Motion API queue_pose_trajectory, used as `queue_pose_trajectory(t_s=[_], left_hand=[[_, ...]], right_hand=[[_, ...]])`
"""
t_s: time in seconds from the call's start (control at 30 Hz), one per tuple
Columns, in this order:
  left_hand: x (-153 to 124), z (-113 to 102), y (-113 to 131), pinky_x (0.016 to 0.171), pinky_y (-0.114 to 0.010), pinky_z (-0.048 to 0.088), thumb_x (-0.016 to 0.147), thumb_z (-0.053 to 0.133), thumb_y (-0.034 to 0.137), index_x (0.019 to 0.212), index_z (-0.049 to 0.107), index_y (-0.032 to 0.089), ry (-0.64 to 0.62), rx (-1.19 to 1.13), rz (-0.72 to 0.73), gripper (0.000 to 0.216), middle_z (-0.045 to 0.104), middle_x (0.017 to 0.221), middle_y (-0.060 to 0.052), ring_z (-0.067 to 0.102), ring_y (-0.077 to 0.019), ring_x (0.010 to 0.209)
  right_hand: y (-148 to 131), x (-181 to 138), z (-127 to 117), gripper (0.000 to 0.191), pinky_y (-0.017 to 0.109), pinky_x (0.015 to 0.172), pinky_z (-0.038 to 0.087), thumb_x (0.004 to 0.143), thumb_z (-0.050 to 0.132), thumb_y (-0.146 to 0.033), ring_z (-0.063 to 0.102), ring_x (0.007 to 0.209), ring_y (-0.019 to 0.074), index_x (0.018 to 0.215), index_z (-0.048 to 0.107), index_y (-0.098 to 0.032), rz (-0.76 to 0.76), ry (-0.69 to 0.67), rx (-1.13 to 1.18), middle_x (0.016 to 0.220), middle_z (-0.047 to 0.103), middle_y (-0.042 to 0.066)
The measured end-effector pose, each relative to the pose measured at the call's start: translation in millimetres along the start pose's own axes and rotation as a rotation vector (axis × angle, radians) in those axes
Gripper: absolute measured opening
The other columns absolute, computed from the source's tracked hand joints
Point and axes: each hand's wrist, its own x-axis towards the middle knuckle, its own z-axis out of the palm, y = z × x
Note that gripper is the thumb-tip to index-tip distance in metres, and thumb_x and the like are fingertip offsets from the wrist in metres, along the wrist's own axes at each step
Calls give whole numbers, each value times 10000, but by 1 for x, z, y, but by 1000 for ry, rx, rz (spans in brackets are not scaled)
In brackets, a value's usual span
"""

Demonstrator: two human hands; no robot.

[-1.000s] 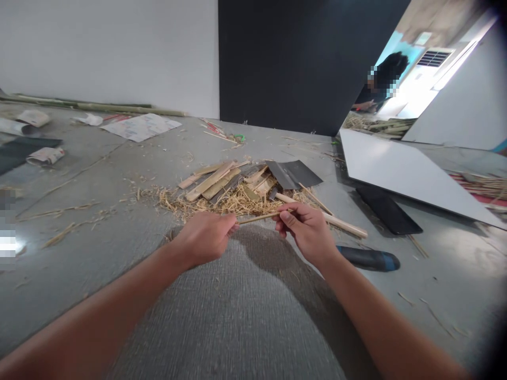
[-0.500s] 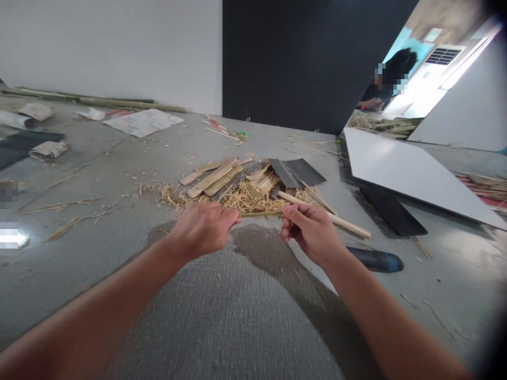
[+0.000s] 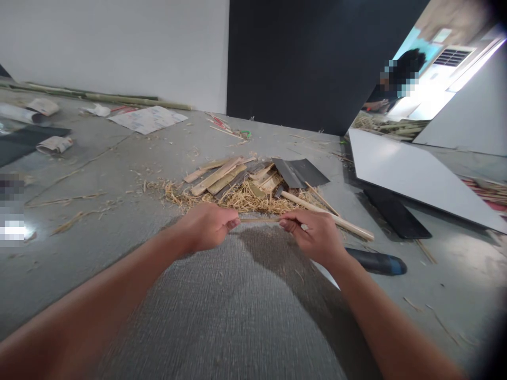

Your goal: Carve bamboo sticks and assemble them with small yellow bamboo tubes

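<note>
Both of my hands pinch the ends of one thin bamboo strip, held level above my grey-trousered knee. My left hand is closed on its left end. My right hand is closed on its right end, fingers curled down over it. Just beyond them lies a heap of bamboo slats and pale shavings on the concrete floor.
A dark blade and a long wooden stick lie by the heap. A black-and-blue handle rests right of my knee. A white board leans at the right. Papers and bamboo poles lie near the far wall; a person sits behind.
My right hand has turned over and dropped, bringing the strip from a slight upward tilt to level. The view has drifted a little to the left.
</note>
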Motion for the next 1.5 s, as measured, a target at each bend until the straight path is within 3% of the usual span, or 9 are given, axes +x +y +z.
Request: queue_pose_trajectory(t_s=[0.13, 0.5, 0.57, 0.7, 0.87, 1.0, 1.17, 1.37, 1.5], left_hand=[[1, -4, 6, 508, -304, 168, 838, 459, 176, 697, 532, 194, -11, 166, 38, 160, 624, 623, -27, 495, -158, 537], [-2, -6, 5, 520, -301, 253, 958, 371, 231, 794, 607, 181, 280, 407, 207, 292, 592, 666, -39, 521, -175, 638], [-2, -4, 4, 520, -296, 250, 941, 392, 241, 755, 589, 183, 242, 331, 157, 278, 583, 643, -33, 497, -161, 601], [-1, -1, -1, 506, -283, 222, 915, 401, 268, 637, 503, 185, 131, 86, -9, 307, 490, 527, -4, 413, -131, 503], [-1, -4, -5, 504, -266, 225, 908, 386, 255, 596, 441, 187, 75, -59, -3, 324, 438, 496, 15, 371, -116, 472], [-1, -5, -3, 533, -264, 272, 845, 434, 170, 663, 512, 185, 84, 3, 26, 199, 593, 587, -17, 522, -145, 554], [-1, -3, 2, 552, -272, 290, 841, 437, 156, 702, 545, 184, 106, 100, 56, 178, 678, 707, -35, 589, -172, 632], [-2, -3, -5, 525, -271, 246, 900, 406, 252, 643, 515, 187, 99, 54, -24, 287, 499, 518, 1, 438, -136, 500], [-1, -2, -11, 515, -275, 228, 918, 388, 278, 614, 476, 189, 89, 2, 6, 329, 461, 507, 8, 388, -130, 484]], right_hand=[[-1, 1, 0, 301, 261, 485, 359, 875, 551, -344, 474, 450, 114, 617, 594, -195, 256, -140, 164, 472, 557, -22], [-4, 3, -1, 443, 254, 380, 300, 844, 532, -562, 362, 339, 96, 598, 546, -194, 596, -340, 693, 398, 350, -68], [-3, 2, 1, 420, 259, 407, 336, 862, 528, -549, 399, 376, 103, 664, 593, -184, 541, -295, 645, 436, 415, -50], [2, 2, 4, 241, 312, 607, 462, 857, 614, -416, 586, 617, 164, 959, 681, -209, 155, 13, 196, 727, 665, 37], [4, 1, 2, 138, 385, 811, 481, 873, 598, -316, 636, 853, 219, 839, 715, -251, -71, 106, 96, 886, 714, 60], [1, 1, 0, 313, 288, 496, 404, 855, 593, -424, 507, 505, 142, 648, 656, -197, 273, -45, 395, 535, 568, 15], [-1, 1, 9, 335, 248, 378, 273, 805, 603, -400, 427, 421, 111, 553, 550, -186, 675, -123, 750, 499, 502, 1], [-3, 0, 13, 224, 296, 589, 441, 858, 597, -385, 568, 613, 157, 981, 649, -205, 187, 79, 211, 776, 663, 45], [-1, 1, 8, 162, 315, 659, 431, 869, 581, -341, 583, 682, 181, 808, 671, -221, 46, 79, 58, 763, 675, 43]])
